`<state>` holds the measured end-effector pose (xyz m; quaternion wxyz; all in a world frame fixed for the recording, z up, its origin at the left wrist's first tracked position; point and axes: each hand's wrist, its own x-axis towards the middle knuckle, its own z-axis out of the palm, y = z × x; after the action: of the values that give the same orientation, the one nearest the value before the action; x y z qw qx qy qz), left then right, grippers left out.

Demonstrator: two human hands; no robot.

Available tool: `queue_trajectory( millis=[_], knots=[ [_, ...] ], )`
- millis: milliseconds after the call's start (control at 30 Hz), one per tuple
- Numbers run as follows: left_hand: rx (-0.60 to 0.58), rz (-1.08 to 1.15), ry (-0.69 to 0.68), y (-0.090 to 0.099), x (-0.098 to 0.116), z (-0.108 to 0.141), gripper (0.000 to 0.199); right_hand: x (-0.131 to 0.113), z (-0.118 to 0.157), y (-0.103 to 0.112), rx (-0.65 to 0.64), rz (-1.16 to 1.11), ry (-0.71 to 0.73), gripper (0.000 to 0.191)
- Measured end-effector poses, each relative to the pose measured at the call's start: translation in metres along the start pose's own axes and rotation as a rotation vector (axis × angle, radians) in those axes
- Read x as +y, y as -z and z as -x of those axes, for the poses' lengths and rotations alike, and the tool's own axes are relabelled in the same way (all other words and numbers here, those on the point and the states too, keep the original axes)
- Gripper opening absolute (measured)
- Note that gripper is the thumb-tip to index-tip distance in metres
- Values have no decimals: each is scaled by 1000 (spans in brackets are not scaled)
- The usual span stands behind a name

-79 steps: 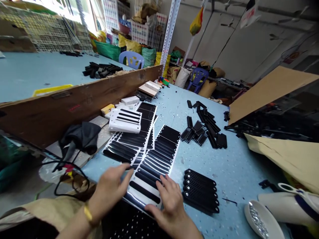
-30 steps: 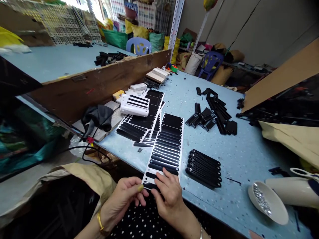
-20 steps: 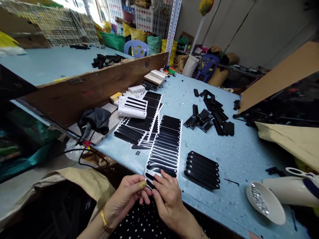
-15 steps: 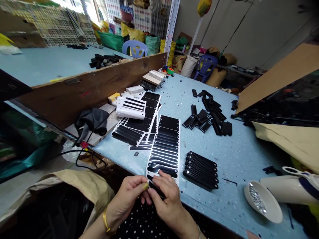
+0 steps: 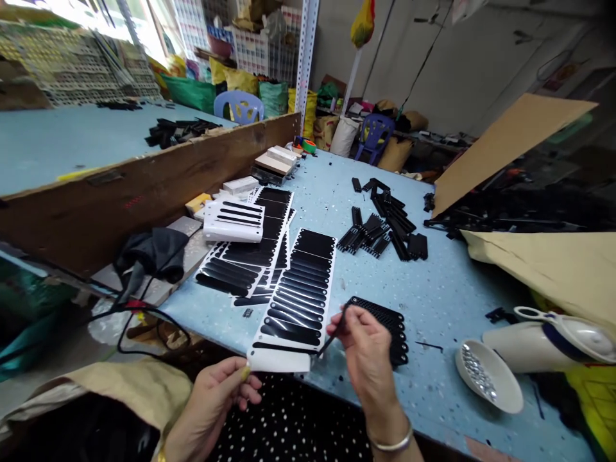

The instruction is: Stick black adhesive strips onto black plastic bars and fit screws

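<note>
My left hand (image 5: 224,391) pinches the near left corner of a white backing sheet (image 5: 282,363) that carries rows of glossy black adhesive strips (image 5: 301,301). That near end of the sheet is bare white and sticks out past the table edge. My right hand (image 5: 368,350) is closed on a thin black adhesive strip (image 5: 330,339), held at a slant between thumb and fingers. The strip's lower tip is close to the sheet's right edge; whether it touches cannot be made out. Partly behind my right hand lies a row of black textured bars (image 5: 397,327) with round ends.
More strip sheets (image 5: 231,273) and a white roll (image 5: 233,221) lie at the left. Loose black parts (image 5: 392,218) are heaped further back. At the right are a bowl (image 5: 513,388) of small shiny metal pieces and a white jug (image 5: 534,343). A wooden board (image 5: 168,163) borders the table.
My right hand has moved right, off the sheet, with a black strip in its fingers. The sheet's near end now shows white. My left hand has shifted slightly left, and the view has turned right.
</note>
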<state>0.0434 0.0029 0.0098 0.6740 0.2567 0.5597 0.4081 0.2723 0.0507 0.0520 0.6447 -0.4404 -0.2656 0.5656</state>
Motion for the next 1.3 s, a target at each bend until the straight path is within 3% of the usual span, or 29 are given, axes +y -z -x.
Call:
queue_trajectory(
  millis=[67, 167, 300, 367, 433, 567, 633, 733, 933, 1100, 1200, 1300],
  knots=[
    [26, -47, -25, 4, 1, -3, 33, -22, -5, 14, 59, -18, 64, 18],
    [122, -191, -91, 14, 2, -4, 41, -38, 0, 35, 37, 73, 97, 15],
    [355, -394, -264, 22, 8, 9, 49, -30, 20, 47, -164, 505, 190, 10],
    [366, -424, -305, 11, 11, 18, 43, -22, 33, 45, -314, 744, 295, 10],
    [215, -392, -256, -14, 11, 23, 37, -14, 44, 41, -448, 916, 423, 14],
    [-258, -249, -40, -74, 4, 20, 39, -4, 57, 37, -566, 1092, 697, 29],
    [-361, -172, 21, -96, 0, 16, 41, -2, 58, 40, -543, 1098, 807, 31],
    [-415, -137, 35, -113, 1, 11, 39, -6, 57, 54, -455, 1062, 871, 22],
    [-446, -149, 76, -124, 10, -1, 35, -22, 60, 93, -294, 1125, 887, 21],
    [-499, -257, 72, -127, 2, -20, 39, -21, 61, 106, -222, 1134, 820, 15],
    [-413, -402, -48, -124, -1, -34, 40, -23, 58, 110, -170, 1164, 824, 15],
    [-221, -501, -306, -120, 4, -47, 47, -34, 52, 120, -109, 1207, 828, 16]
  ],
)
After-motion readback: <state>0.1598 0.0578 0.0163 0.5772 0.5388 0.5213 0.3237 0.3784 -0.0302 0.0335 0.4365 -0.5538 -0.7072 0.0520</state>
